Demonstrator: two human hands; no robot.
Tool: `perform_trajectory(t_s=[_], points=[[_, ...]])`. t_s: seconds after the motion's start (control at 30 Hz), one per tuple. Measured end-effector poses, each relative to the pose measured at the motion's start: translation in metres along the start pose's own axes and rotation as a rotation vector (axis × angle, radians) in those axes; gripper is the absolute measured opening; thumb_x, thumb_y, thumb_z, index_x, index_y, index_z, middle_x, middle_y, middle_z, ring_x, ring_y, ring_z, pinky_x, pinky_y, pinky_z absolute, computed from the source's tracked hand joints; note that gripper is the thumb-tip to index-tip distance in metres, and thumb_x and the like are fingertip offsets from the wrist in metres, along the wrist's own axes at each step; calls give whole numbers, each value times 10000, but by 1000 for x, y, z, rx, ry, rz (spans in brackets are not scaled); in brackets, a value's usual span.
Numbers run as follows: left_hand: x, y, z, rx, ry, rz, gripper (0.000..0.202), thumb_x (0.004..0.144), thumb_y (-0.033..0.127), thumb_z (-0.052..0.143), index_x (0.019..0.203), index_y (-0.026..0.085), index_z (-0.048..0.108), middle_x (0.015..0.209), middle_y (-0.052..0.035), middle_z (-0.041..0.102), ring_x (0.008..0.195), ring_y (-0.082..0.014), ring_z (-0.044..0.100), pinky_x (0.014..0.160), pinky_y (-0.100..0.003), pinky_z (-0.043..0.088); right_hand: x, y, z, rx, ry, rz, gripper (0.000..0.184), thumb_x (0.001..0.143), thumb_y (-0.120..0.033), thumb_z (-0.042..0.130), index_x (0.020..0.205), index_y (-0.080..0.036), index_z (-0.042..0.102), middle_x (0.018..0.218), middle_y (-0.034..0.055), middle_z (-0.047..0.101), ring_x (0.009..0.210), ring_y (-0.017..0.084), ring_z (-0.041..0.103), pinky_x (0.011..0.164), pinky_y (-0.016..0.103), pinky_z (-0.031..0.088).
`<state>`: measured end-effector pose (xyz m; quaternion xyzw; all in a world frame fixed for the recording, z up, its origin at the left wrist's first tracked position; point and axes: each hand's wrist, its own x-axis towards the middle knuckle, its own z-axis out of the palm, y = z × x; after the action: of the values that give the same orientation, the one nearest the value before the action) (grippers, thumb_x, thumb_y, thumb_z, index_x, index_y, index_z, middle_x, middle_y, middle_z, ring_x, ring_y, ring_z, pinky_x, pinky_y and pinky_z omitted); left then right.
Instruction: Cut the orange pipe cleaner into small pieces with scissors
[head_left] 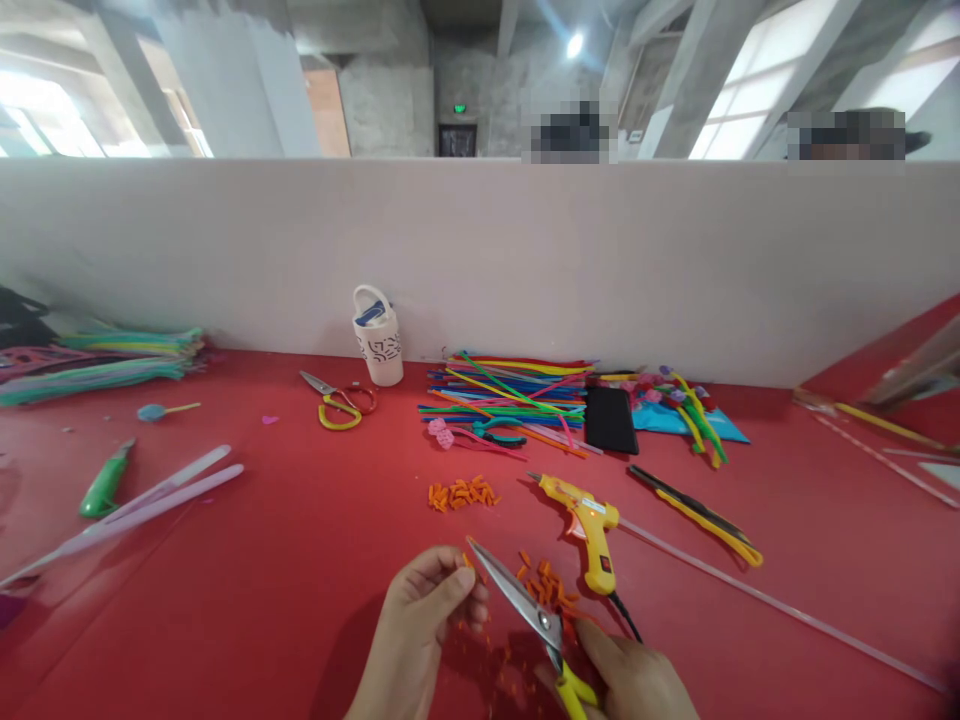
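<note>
My left hand (429, 610) is at the bottom centre, fingers pinched on a short orange pipe-cleaner piece (466, 561). My right hand (634, 680) grips the yellow handles of a pair of scissors (525, 605), whose steel blades are open and point up-left to the orange piece. Cut orange bits (551, 585) lie on the red tabletop just right of the blades, and a second small heap of orange pieces (461, 492) lies farther back.
A yellow glue gun (589, 525) lies right of the blades, its cord running towards me. Behind are a pile of coloured pipe cleaners (510, 395), a black phone (610, 418), a white bucket (379, 340), spare scissors (330, 398), a green-handled tool (105, 482), long clear sticks (142, 500) and a white partition (480, 250).
</note>
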<state>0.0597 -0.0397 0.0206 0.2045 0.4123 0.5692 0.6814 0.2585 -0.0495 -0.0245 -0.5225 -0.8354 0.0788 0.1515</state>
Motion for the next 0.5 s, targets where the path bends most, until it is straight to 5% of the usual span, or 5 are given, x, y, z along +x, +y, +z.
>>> perform_trajectory(t_s=[0.23,0.5], points=[[-6,-3,3,41,-175,-257,66,710,172,590,674,125,559,556,-22,614,447,-72,532,460,-171,398,25,-33,-32,702,-110,282,144,680,-232,456,552,-188,408,508,-48,401,476,83,388,429,179,304],[-7,-15,2,299,-297,-387,148,647,235,644,637,104,576,517,-34,619,407,-92,531,438,-197,402,27,-44,-34,1083,-179,465,230,701,-408,467,664,-181,456,404,-85,359,316,50,295,316,169,242]])
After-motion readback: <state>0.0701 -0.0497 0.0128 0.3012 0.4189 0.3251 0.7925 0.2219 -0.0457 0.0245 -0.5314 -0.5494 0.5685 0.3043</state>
